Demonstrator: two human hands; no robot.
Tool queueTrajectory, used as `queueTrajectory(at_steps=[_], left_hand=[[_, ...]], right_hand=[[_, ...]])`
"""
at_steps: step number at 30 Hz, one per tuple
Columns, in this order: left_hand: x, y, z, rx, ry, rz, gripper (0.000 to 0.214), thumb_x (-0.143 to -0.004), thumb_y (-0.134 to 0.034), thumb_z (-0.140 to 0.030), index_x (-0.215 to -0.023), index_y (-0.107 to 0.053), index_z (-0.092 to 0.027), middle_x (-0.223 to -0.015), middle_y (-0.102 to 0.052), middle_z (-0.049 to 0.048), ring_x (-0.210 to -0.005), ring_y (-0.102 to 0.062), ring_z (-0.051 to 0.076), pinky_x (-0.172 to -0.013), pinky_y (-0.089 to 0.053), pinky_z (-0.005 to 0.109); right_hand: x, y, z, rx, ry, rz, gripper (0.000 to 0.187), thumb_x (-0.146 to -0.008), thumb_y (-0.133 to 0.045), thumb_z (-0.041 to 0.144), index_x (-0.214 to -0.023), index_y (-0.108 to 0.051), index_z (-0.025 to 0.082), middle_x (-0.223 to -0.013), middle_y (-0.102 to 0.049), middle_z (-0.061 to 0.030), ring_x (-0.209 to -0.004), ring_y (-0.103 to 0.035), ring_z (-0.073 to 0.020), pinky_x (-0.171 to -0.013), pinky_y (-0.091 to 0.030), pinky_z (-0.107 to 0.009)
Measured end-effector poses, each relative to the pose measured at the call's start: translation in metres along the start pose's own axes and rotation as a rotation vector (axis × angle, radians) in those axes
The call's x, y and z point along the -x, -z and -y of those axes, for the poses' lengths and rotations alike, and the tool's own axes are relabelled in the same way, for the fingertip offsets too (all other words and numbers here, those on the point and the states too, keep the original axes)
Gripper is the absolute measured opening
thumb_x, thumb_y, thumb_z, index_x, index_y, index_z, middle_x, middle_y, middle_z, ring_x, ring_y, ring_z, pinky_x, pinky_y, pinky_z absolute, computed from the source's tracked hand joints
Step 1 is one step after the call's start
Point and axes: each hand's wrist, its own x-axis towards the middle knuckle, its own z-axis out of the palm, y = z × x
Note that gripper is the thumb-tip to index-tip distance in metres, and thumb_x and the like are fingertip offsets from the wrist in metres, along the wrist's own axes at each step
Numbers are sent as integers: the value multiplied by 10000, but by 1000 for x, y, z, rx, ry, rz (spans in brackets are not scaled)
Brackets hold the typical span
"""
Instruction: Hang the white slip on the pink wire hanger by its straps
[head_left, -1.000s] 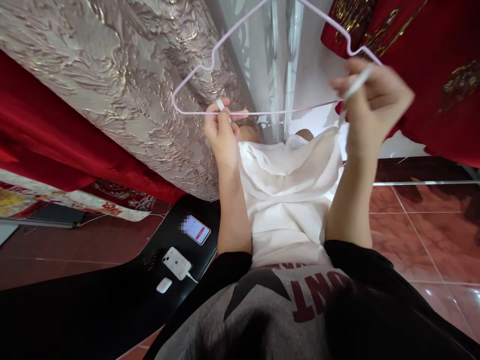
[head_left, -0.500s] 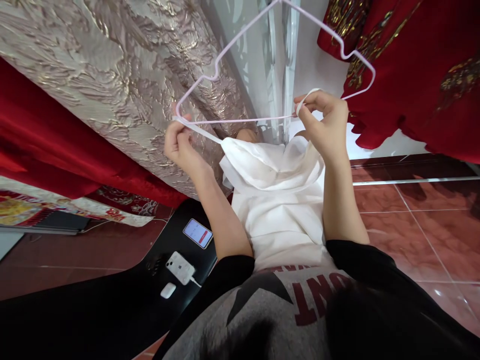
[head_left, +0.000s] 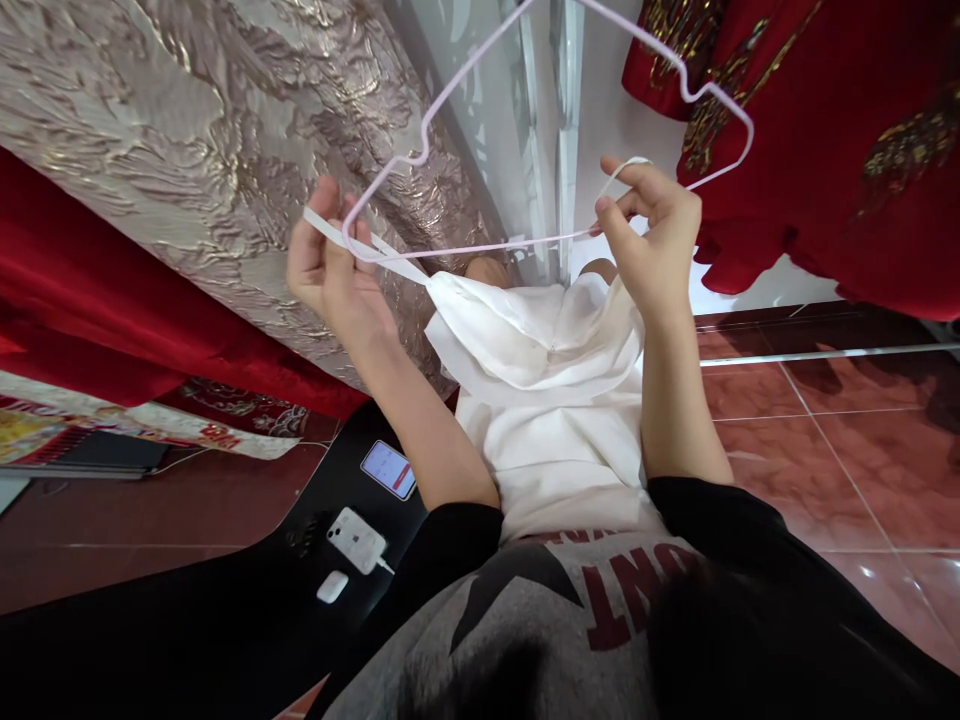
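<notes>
A thin pale pink hanger (head_left: pixel 450 90) hangs in front of me. Below it droops a white strappy garment (head_left: pixel 551 385). My left hand (head_left: pixel 330 270) pinches the garment's left strap (head_left: pixel 390 260), stretched across the hanger's left corner. My right hand (head_left: pixel 652 225) pinches the right strap (head_left: pixel 626 175) as a loop, just inside the hanger's right shoulder. Both hands are raised, fingers closed on the straps.
A silver brocade cloth (head_left: pixel 187 140) and red fabric (head_left: pixel 97 310) hang at left. A red embroidered garment (head_left: pixel 832 130) hangs at right. Two phones (head_left: pixel 388 469) and an earbud case (head_left: pixel 331 586) lie on a black surface (head_left: pixel 187 620) at lower left. Red floor tiles (head_left: pixel 825 430) spread right.
My left hand slid left along the hanger's bar to its left corner, pulling the strap out. My right hand came down from the hanger's right tip and now holds the right strap looped.
</notes>
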Motion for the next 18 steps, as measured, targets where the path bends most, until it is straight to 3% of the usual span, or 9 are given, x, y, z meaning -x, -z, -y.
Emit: queueTrajectory(at_steps=[4,8,12,18], left_hand=[[-2,6,-3,60,14,24,234,-814,-703,-236,-1042,-693,-185,-1202,-686,44,-1128,-640,183,-993,-520,296],[-3,3,-3,142,50,83,299,-778,-822,-271,-1033,-719,-154,-1169,-695,50,-1122,-637,212,-990,-520,316],[-12,-21,-20,-165,93,172,117,-883,-737,-121,-999,-728,-115,-994,-715,45,-1008,-659,228,-985,-511,374],[-30,-46,-43,-493,73,397,176,-882,-681,-1,-976,-670,-150,-878,-628,-2,-769,-560,140,-717,-475,213]], right_hand=[[0,0,-4,24,1,16,201,-874,-593,291,-1069,-639,275,-618,-627,61,-681,-616,-131,-1028,-446,-417],[2,-6,-12,18,-43,74,293,-891,-552,416,-1144,-604,278,-673,-603,50,-753,-645,-145,-1010,-442,-441],[6,-11,-17,50,-40,41,303,-896,-516,459,-1139,-594,297,-692,-593,55,-747,-639,-137,-1020,-428,-463],[6,-10,-12,72,-51,6,323,-877,-537,454,-1152,-602,296,-665,-587,45,-744,-630,-150,-1049,-418,-471]])
